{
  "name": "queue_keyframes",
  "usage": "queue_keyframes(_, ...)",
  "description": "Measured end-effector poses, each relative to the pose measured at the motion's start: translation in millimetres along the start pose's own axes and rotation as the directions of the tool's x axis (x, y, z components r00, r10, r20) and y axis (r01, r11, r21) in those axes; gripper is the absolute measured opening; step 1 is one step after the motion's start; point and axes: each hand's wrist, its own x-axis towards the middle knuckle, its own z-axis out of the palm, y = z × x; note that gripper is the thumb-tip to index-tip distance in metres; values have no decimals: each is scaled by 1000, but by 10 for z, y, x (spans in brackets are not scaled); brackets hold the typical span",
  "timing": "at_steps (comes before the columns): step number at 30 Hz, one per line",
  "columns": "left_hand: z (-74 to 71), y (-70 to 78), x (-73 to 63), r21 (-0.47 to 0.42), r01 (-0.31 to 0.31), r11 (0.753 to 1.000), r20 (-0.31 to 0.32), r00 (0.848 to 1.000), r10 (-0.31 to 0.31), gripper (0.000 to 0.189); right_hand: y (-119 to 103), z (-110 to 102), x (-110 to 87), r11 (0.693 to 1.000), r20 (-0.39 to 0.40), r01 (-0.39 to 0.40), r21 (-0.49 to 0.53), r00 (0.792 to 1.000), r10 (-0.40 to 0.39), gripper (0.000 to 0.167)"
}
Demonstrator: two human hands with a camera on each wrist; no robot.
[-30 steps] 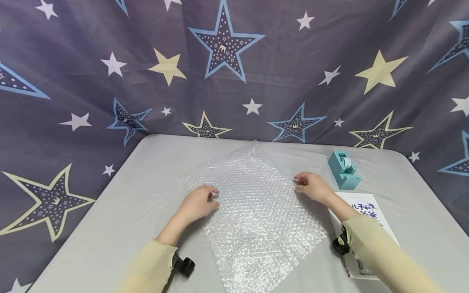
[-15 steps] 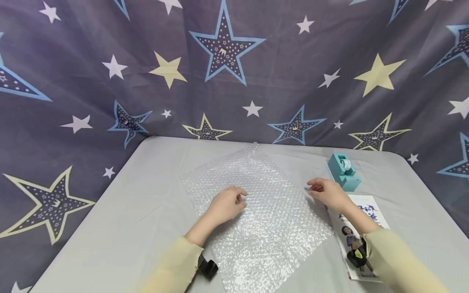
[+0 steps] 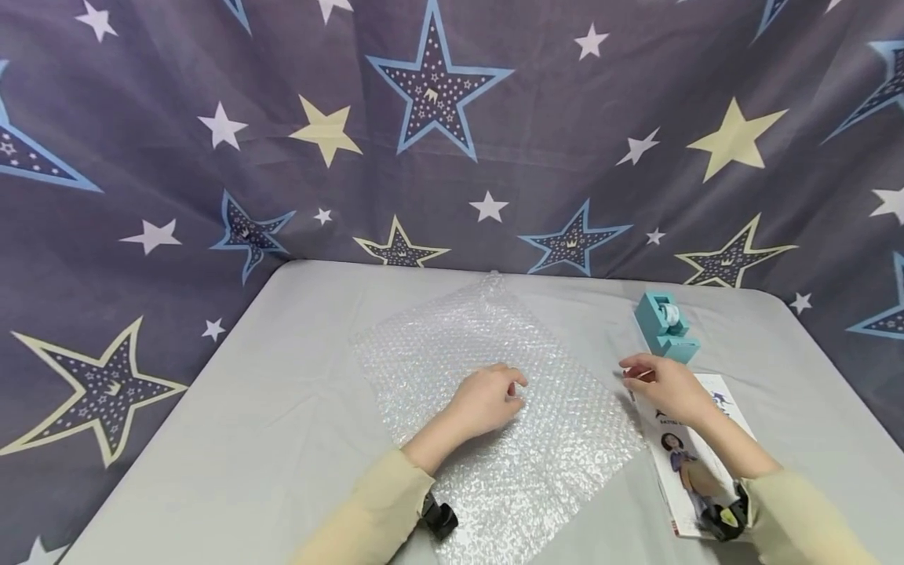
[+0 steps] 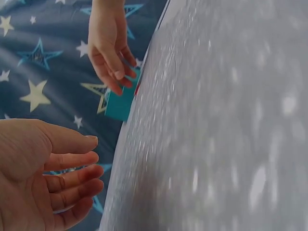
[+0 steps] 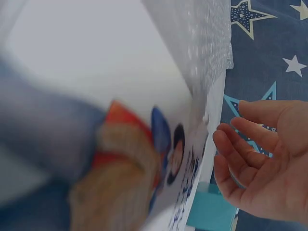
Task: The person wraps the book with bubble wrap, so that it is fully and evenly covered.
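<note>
A sheet of clear bubble wrap (image 3: 452, 337) lies flat on the table, turned like a diamond. My left hand (image 3: 487, 400) hovers over its middle with relaxed, slightly bent fingers and nothing in them. At the right, a white book (image 3: 678, 471) with blue lettering and a drawn figure lies beside the sheet, partly covered from view by my right arm. Above the book's far end is my right hand (image 3: 667, 386), fingers loosely bent and holding nothing. In the right wrist view, the book (image 5: 125, 154) fills the left side, and the right hand (image 5: 264, 154) shows its palm, fingers apart.
A teal tape dispenser (image 3: 664, 328) with a roll of tape stands just beyond the book. The grey table cover (image 3: 233, 424) extends to the left. A dark curtain (image 3: 537, 118) printed with stars hangs behind the table.
Both hands have moved to the right: the left from the sheet's left edge to over its middle, the right from the sheet's right edge to over the book. Sheet and dispenser stay put.
</note>
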Motion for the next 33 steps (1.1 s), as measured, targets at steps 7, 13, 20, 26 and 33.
queue_keyframes(7, 101, 244, 77, -18, -63, 998, 52, 997, 64, 27, 78, -53, -105, 1000, 0, -10, -23, 1000, 10, 30)
queue_keyframes(13, 219, 486, 121, -32, -103, 994, 99, 989, 106, 28, 128, -92, -203, 999, -7, -14, -40, 1000, 14, 30)
queue_keyframes(20, 335, 755, 141, 55, -170, 984, 147, 976, 160, 27, 244, -133, -267, 995, -31, -38, -90, 999, 35, 30)
queue_keyframes(26, 437, 919, 132, 113, -229, 967, 156, 965, 211, 29, 356, -183, -311, 985, -47, -74, -158, 997, 68, 35)
queue_keyframes(33, 505, 993, 121, 110, -221, 969, 163, 966, 202, 33, 474, -195, -382, 983, -35, -98, -156, 995, 94, 41)
